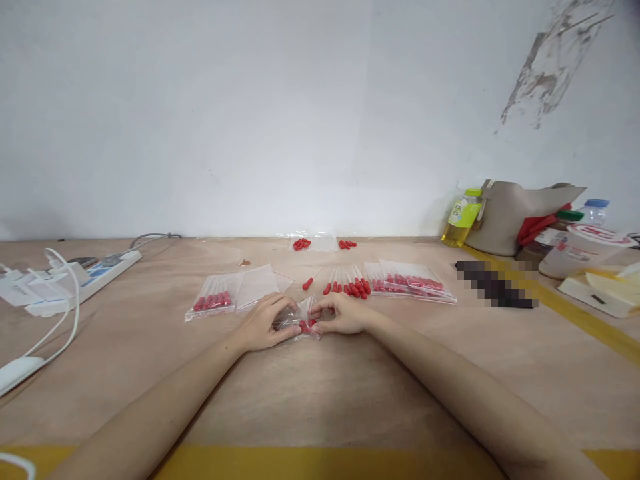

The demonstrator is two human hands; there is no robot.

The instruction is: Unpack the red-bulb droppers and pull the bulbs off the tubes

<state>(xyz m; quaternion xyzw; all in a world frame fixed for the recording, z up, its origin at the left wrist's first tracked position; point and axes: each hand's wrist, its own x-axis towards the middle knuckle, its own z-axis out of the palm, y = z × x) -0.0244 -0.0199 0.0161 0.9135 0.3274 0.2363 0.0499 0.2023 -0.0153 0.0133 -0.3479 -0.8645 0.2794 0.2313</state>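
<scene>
Both my hands meet at the middle of the wooden table (pixel 350 393) on a small clear plastic bag (pixel 299 315) holding red-tipped droppers. My left hand (pixel 265 323) grips the bag's left side with curled fingers. My right hand (pixel 341 314) pinches its right edge. Just beyond lie loose red-tipped droppers (pixel 350 287). A filled bag (pixel 213 297) and empty clear bags (pixel 260 283) lie to the left. Filled bags (pixel 413 281) are stacked to the right.
More red caps (pixel 301 243) sit near the wall. A white power strip (pixel 95 275) with chargers and cables is at the left. At the right stand a yellow drink bottle (pixel 463 219), a grey bag (pixel 515 215), cups and a box (pixel 600 290).
</scene>
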